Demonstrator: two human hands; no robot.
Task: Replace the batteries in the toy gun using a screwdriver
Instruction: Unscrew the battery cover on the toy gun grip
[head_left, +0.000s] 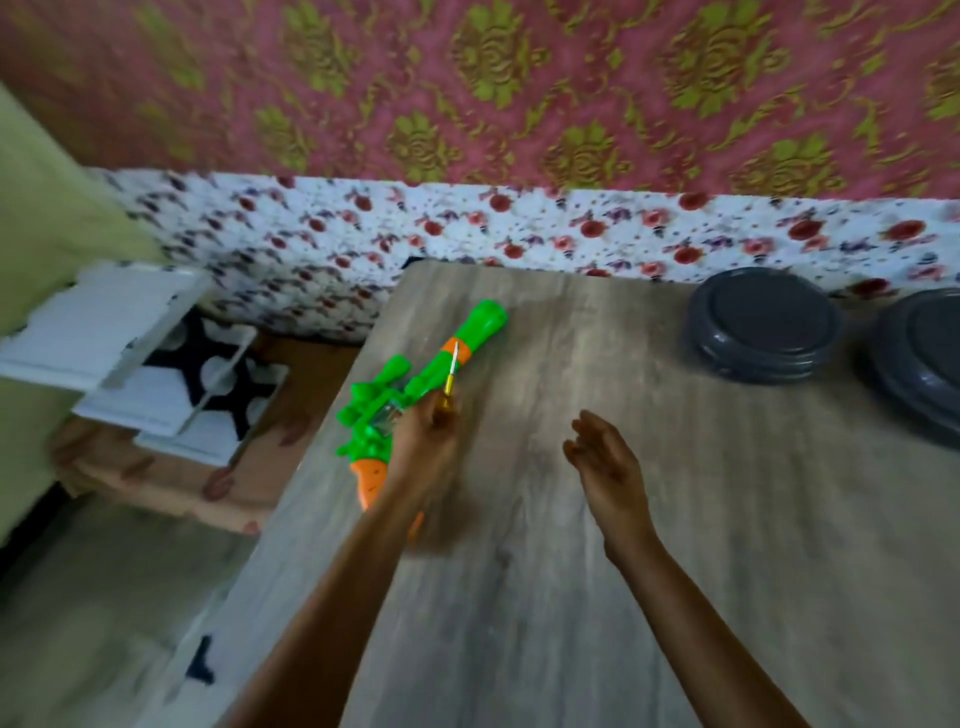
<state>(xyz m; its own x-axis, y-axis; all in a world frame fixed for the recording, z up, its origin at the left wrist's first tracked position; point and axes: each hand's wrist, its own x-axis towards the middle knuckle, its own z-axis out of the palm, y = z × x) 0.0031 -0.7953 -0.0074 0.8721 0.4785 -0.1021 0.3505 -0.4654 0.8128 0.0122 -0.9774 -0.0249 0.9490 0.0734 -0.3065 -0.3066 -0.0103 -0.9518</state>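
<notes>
Wood-grain desk (571, 597) fills the near view, w/ both forearms coming in from the bottom edge. Right grip (605, 462) sits mid-desk: fingers straight and apart, palm turned toward the left, holding nothing, well clear of the toy. Left grip (426, 436) is further fwd and to the left, fingers curled and clamped on the yellow handle of a screwdriver (452, 374). Its metal shaft points away from the person. Frame is blurred, so can't tell if the tip touches anything.

Toy gun (422, 382), green w/ orange parts, lies flat on the desk near its left edge, directly under and just beyond the left grip. Its long axis runs near-to-far, leaning right at the far end: orange butt nearest the person, partly hidden by the left wrist, muzzle furthest. The screwdriver lies approx. along that same axis, over the barrel and orange band. So the left grip is the nearer one by far; the right would have to cross left to steady the body.

Judgement: early stage, cover prob. not yet opened. No batteries or battery hatch can be made out. The tool would need tipping down onto a screw on the gun's body, not the barrel.

Further back on the right sit two dark grey round lids (761, 325), close together. White foam pieces (104, 322) lie off the desk at left. Behind all this are a flowered cloth (519, 234) and a pink-and-gold patterned wall (519, 78).
</notes>
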